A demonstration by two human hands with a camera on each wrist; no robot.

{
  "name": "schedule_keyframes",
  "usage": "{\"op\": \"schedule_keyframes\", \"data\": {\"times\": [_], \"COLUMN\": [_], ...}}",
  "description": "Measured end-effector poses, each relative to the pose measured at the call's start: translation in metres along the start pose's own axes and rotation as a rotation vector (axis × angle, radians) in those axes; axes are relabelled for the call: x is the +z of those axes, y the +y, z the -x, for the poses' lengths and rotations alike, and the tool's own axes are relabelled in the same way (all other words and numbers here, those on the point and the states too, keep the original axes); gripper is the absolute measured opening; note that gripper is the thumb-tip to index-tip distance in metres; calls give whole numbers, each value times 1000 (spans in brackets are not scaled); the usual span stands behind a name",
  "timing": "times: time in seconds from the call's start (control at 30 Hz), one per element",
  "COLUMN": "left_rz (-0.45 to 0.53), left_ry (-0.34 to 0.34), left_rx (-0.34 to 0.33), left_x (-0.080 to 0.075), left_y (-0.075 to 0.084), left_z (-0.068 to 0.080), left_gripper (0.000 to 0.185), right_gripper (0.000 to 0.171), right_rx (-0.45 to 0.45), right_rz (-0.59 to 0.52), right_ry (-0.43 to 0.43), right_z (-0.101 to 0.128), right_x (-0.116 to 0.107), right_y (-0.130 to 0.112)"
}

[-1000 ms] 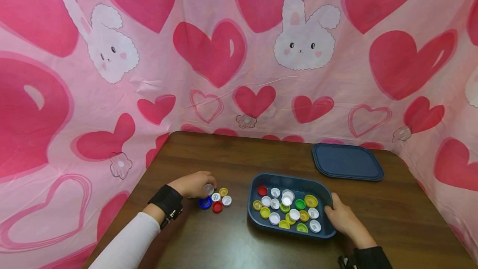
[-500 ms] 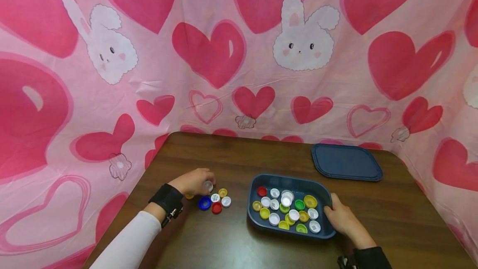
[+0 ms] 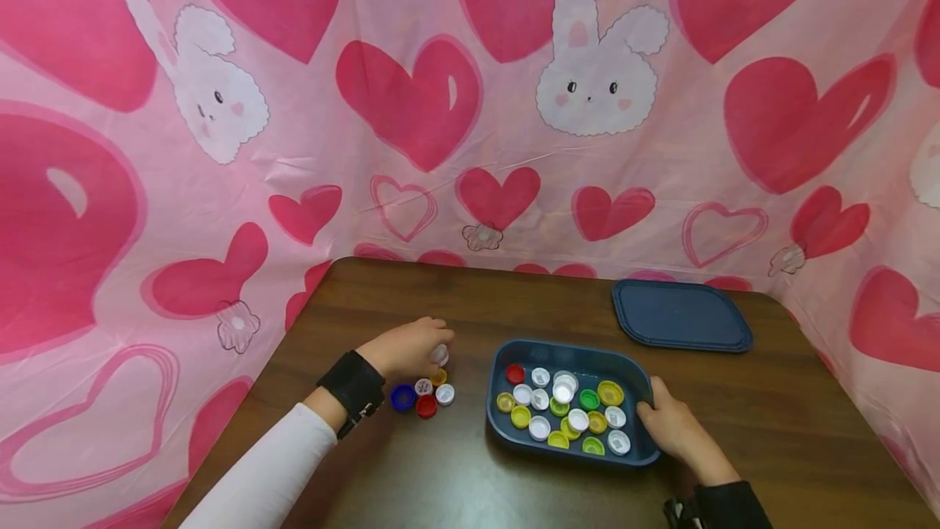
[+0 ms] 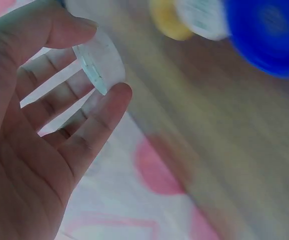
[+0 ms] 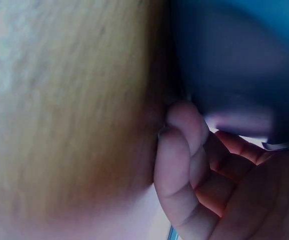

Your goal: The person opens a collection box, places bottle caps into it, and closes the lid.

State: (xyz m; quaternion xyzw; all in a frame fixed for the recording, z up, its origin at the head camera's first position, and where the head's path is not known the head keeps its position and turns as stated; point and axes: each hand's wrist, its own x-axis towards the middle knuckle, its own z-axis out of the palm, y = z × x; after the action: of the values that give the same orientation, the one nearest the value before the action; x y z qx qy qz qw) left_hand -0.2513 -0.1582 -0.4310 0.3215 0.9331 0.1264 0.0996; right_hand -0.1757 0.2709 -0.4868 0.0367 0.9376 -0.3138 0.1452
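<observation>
My left hand (image 3: 411, 348) pinches a clear white bottle cap (image 3: 439, 354) between thumb and fingers, just above a small cluster of loose caps (image 3: 423, 397) on the brown table. The left wrist view shows the cap (image 4: 100, 62) held edge-on between thumb and a fingertip. A dark blue tray (image 3: 501, 357) with several caps of mixed colours sits to the right. My right hand (image 3: 671, 427) grips the tray's near right rim, thumb on top. The right wrist view shows curled fingers (image 5: 184, 150) against the tray wall (image 5: 234, 65).
A dark blue lid (image 3: 679, 315) lies flat at the table's back right. Pink cloth with hearts and bunnies (image 3: 470, 104) walls in the table at the back and both sides. Loose blue (image 3: 402, 397), red (image 3: 427, 406) and white (image 3: 444, 394) caps lie left of the tray.
My left hand has lifted the clear cap and moved it right, toward the tray. The right hand and the tray have stayed in place.
</observation>
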Motion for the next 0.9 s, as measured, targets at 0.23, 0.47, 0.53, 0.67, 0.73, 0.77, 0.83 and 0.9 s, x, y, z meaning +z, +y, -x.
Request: {"op": "schedule_keyframes", "data": {"times": [0.23,0.47,0.53,0.67,0.73,0.77,0.83,0.9], "left_rz": [-108,-166,-187,-212,-236,-248,-262,-266], "left_ry": [-16,-99,-125,-171,-185,-193,-211,-232], "left_rx": [153,271,299,341,365,376,400,420], "left_x": [-13,-11,-8,0,4,6,10,12], "left_y": [45,82,92,109,115,118,123,128], "left_z": [-17,-35,-39,-46,-49,-50,-53,-56], "left_gripper": [37,39,39,39,37,36,35,34], "right_gripper": [42,40,39,38,39,39,40,41], "right_rx": [4,8,10,21,28,28,26,15], "right_rz": [-1,-4,-10,-24,-27,-26,-25,-18], "right_ry": [1,-7,-10,-24,-28,-28,-21,-15], "right_z": [1,1,1,1,0,1,1,1], "right_x": [-1,0,1,0,0,0,0,0], "right_y": [-1,-1,-1,-1,-2,-2,-1,0]}}
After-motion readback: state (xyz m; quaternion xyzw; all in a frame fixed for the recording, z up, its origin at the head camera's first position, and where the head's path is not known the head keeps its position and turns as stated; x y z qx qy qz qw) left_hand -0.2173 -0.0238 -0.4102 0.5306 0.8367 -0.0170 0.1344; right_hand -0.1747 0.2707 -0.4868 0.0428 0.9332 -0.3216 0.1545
